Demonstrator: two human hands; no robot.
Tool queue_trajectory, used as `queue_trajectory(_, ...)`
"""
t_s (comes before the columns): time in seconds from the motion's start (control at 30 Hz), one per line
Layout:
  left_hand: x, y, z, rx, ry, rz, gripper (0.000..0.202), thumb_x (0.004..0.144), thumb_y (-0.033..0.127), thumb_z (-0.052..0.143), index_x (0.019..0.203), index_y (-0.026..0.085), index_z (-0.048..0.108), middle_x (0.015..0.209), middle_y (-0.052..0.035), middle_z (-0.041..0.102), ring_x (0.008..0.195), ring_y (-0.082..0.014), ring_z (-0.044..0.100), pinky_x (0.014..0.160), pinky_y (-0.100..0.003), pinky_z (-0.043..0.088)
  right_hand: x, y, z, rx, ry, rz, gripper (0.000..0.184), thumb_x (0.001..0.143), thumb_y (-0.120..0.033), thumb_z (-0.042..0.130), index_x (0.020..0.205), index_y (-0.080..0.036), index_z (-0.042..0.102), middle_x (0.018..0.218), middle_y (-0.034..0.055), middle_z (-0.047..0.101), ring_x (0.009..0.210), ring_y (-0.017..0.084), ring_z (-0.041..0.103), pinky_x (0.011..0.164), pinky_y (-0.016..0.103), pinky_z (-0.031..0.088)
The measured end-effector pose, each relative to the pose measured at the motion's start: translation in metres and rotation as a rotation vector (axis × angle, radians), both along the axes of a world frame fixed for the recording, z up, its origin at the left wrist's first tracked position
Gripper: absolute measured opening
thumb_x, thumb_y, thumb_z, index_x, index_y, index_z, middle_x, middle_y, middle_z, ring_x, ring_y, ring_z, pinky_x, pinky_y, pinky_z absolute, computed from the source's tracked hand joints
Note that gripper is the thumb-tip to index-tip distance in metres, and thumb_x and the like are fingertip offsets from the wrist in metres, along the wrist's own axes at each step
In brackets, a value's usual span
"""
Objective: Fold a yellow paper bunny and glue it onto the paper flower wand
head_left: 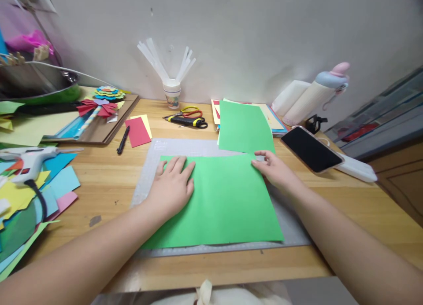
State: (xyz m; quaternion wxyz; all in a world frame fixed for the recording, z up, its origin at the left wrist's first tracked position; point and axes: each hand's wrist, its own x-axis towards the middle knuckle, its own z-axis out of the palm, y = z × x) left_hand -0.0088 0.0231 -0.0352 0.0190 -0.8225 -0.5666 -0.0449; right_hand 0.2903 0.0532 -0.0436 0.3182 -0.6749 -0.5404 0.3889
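A large green sheet of paper (pixel 224 203) lies on a grey cutting mat (pixel 292 228). My left hand (pixel 173 186) rests flat on the sheet's left part, fingers spread toward its far edge. At the far right corner, my right hand (pixel 269 166) pinches the same sheet between thumb and fingers. Just beyond that corner, another green sheet (pixel 246 126) sits on a stack of coloured paper, its near edge close to my right fingertips.
Behind the mat are scissors (pixel 190 112), a utility knife (pixel 187 121) and a paper cup (pixel 172 93) of white sticks. A pen (pixel 123 141) and red card (pixel 138 132) lie left. Paper scraps and a glue gun (pixel 33 162) sit far left; a phone (pixel 310 148) right.
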Motion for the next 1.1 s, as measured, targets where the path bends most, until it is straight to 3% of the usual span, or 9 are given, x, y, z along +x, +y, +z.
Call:
queue_trajectory(0.1, -0.003, -0.002, 0.002, -0.017, 0.002, 0.024, 0.048, 0.097, 0.038, 0.039, 0.140, 0.022, 0.051, 0.155, -0.0120, 0.041, 0.143, -0.0298, 0.034, 0.117, -0.056, 0.016, -0.002, -0.003, -0.005, 0.039, 0.020, -0.023, 0.046, 0.075, -0.042, 0.060, 0.114, -0.023, 0.049, 0.053, -0.0087, 0.046, 0.043, 0.015, 0.047, 0.044, 0.026, 0.037)
queue_trajectory(0.27, -0.005, 0.009, 0.013, -0.037, 0.010, 0.055, 0.052, 0.099, 0.041, 0.034, 0.145, 0.019, 0.044, 0.157, -0.0119, 0.036, 0.146, -0.0287, 0.029, 0.118, -0.059, 0.014, -0.011, 0.005, -0.008, 0.143, 0.019, -0.091, 0.045, 0.075, -0.038, 0.059, 0.117, -0.023, 0.049, 0.053, -0.0099, 0.041, 0.042, 0.013, 0.040, 0.044, 0.024, 0.032)
queue_trajectory(0.5, -0.002, 0.009, 0.011, -0.060, 0.018, 0.030, 0.054, 0.098, 0.043, 0.036, 0.146, 0.018, 0.043, 0.158, -0.0103, 0.034, 0.146, -0.0282, 0.031, 0.118, -0.058, 0.014, -0.011, -0.007, -0.003, 0.069, 0.056, -0.083, 0.049, 0.077, -0.040, 0.059, 0.120, -0.021, 0.049, 0.058, -0.0043, 0.056, 0.045, 0.017, 0.052, 0.045, 0.028, 0.042)
queue_trajectory(0.63, 0.000, 0.005, 0.012, -0.065, 0.016, 0.017, 0.054, 0.098, 0.044, 0.036, 0.146, 0.020, 0.043, 0.158, -0.0102, 0.034, 0.146, -0.0276, 0.031, 0.119, -0.056, 0.014, -0.003, -0.010, -0.004, 0.063, 0.057, -0.115, 0.052, 0.076, -0.042, 0.058, 0.122, -0.020, 0.047, 0.057, -0.0043, 0.056, 0.047, 0.018, 0.055, 0.048, 0.030, 0.046)
queue_trajectory(0.77, 0.001, 0.007, 0.015, -0.065, 0.008, 0.027, 0.055, 0.098, 0.043, 0.037, 0.147, 0.018, 0.040, 0.159, -0.0106, 0.031, 0.146, -0.0290, 0.030, 0.118, -0.059, 0.014, -0.012, -0.009, -0.008, 0.068, 0.068, -0.100, 0.050, 0.078, -0.043, 0.057, 0.123, -0.022, 0.047, 0.061, -0.0028, 0.060, 0.048, 0.018, 0.057, 0.048, 0.030, 0.046)
queue_trajectory(0.9, 0.001, 0.007, 0.011, -0.080, 0.000, 0.029, 0.054, 0.099, 0.042, 0.036, 0.147, 0.018, 0.040, 0.159, -0.0089, 0.032, 0.146, -0.0280, 0.030, 0.119, -0.058, 0.014, -0.025, -0.010, -0.007, 0.062, 0.080, -0.071, 0.048, 0.079, -0.041, 0.058, 0.122, -0.023, 0.049, 0.065, -0.0011, 0.063, 0.052, 0.019, 0.060, 0.049, 0.030, 0.047)
queue_trajectory(1.1, -0.005, 0.009, -0.004, -0.100, -0.018, 0.033, 0.052, 0.101, 0.040, 0.029, 0.148, 0.021, 0.039, 0.158, -0.0052, 0.033, 0.146, -0.0251, 0.030, 0.120, -0.057, 0.013, -0.018, -0.006, -0.006, 0.051, 0.057, -0.091, 0.050, 0.079, -0.039, 0.055, 0.124, -0.020, 0.048, 0.058, -0.0046, 0.056, 0.046, 0.017, 0.054, 0.046, 0.028, 0.043)
